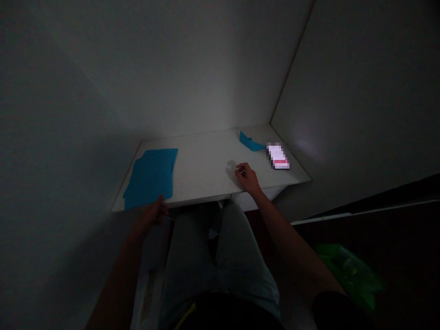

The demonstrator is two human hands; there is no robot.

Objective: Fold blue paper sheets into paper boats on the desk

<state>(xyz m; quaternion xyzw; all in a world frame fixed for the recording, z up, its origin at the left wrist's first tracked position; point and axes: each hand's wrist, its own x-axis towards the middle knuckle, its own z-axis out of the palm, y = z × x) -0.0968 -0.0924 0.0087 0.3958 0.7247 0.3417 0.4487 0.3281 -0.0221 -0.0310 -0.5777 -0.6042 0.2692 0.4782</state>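
Note:
The scene is dim. A white table (206, 160) stands in a room corner. Blue paper sheets (152, 176) lie stacked on its left part. A small folded blue paper piece (250, 142) sits at the back right, beside a bright blurred-out rectangular object (278, 156). My right hand (246, 178) rests on the table near its front edge, fingers curled; whether anything is under them I cannot make out. My left hand (153, 215) hangs at the table's front left edge, just below the blue sheets, fingers curled and dark.
White walls close in on the left, behind and to the right of the table. My legs in light trousers (213, 256) are under the front edge. A green bag (347, 270) lies on the dark floor at the right.

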